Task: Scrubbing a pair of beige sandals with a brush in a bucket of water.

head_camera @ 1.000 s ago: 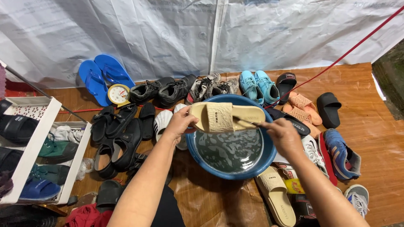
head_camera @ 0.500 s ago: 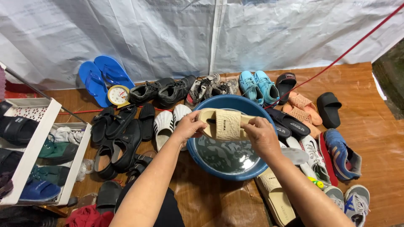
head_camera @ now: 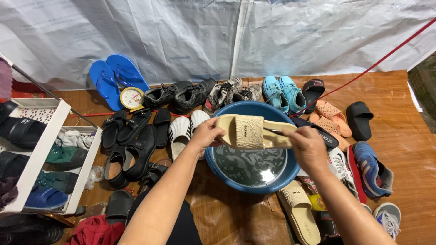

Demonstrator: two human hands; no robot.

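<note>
The fingers of the left hand (head_camera: 206, 135) clench the left end of a beige slide sandal (head_camera: 254, 132), and the fingers of the right hand (head_camera: 309, 146) wrap its right end, where a dark thin thing shows between hand and sandal; whether that is a brush I cannot tell. The sandal hangs above the blue basin (head_camera: 252, 165), over its far half, clear of the foamy water. Its long axis runs left to right, almost level, the wide strap up and facing the camera, the end with the strap toward the left. I judge the washing of this sandal to be mid-way: it looks wet and clean on top, but it is not yet set down. Its mate, a second beige sandal (head_camera: 300, 213), lies on the floor near and right of the basin. Around lie many other shoes, among them white slides (head_camera: 180, 132), blue flip-flops (head_camera: 117, 77) and turquoise sneakers (head_camera: 282, 93).
</note>
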